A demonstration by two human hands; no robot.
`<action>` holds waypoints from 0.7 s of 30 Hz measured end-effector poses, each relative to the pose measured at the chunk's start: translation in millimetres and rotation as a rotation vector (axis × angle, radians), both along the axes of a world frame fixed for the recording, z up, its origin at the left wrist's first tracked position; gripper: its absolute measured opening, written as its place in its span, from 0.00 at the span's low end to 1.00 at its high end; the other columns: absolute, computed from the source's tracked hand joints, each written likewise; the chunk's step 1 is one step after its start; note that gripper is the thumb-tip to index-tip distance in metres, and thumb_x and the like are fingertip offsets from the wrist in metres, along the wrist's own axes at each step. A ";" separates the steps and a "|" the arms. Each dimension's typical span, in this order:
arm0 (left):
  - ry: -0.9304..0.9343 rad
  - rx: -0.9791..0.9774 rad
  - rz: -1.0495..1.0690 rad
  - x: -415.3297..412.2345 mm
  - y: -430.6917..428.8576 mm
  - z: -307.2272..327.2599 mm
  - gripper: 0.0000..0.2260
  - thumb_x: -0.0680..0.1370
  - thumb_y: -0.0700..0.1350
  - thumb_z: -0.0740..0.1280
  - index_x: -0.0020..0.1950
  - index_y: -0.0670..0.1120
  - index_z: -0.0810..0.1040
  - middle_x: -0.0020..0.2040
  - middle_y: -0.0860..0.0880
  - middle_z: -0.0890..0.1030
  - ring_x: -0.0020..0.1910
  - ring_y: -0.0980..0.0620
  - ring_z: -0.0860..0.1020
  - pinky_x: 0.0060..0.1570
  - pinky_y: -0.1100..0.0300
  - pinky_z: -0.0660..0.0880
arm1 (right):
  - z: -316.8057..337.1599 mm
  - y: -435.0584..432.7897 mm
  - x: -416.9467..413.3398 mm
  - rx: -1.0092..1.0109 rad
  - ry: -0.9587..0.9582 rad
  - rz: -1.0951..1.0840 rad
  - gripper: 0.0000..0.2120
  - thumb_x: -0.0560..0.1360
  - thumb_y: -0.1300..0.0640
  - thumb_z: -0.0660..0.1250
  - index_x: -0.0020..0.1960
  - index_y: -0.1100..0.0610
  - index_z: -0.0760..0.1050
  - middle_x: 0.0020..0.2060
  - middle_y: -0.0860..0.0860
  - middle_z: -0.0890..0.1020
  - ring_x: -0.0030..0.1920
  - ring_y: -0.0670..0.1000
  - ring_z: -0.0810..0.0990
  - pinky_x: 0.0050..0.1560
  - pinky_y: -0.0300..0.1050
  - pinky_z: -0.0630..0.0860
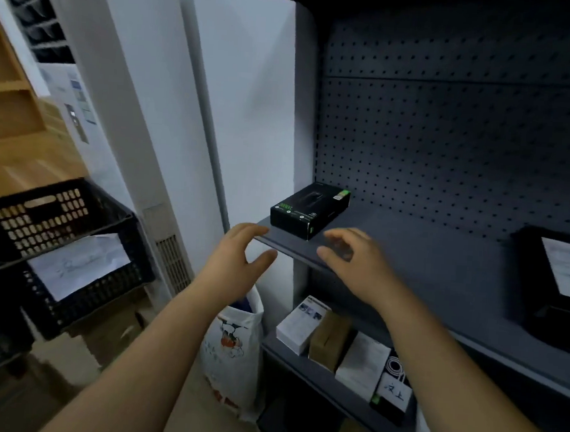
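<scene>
Head view: black box [309,210] just beyond left hand [237,258] and right hand [354,266]; fingers [359,235] released.

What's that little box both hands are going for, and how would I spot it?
Look at the dark grey shelving unit with the pegboard back. At the left end of its upper shelf lies a flat black box, just beyond the left hand and right hand. Unlike the white boxes and brown box on the lower shelf, it is black with green print.
</scene>
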State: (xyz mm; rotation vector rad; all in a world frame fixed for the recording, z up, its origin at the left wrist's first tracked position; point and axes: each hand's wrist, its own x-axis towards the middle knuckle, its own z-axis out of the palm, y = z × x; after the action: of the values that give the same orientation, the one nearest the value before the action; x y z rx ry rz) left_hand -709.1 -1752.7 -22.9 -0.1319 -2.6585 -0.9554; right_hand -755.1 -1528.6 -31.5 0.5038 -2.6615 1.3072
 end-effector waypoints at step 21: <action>0.158 0.162 -0.660 -219.5 -10.1 -20.1 0.25 0.71 0.45 0.76 0.66 0.50 0.74 0.66 0.55 0.73 0.67 0.56 0.69 0.69 0.59 0.64 | -3.8 -61.9 -102.8 -0.166 -0.351 -0.688 0.13 0.81 0.53 0.59 0.57 0.57 0.79 0.53 0.54 0.82 0.52 0.53 0.79 0.51 0.46 0.74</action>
State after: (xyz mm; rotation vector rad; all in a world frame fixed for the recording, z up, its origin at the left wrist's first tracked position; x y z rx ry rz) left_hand -928.6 -1762.8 -43.0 -1.0470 -2.4016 -1.2735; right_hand -857.8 -1590.5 -35.4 -0.6658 -2.5502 1.4383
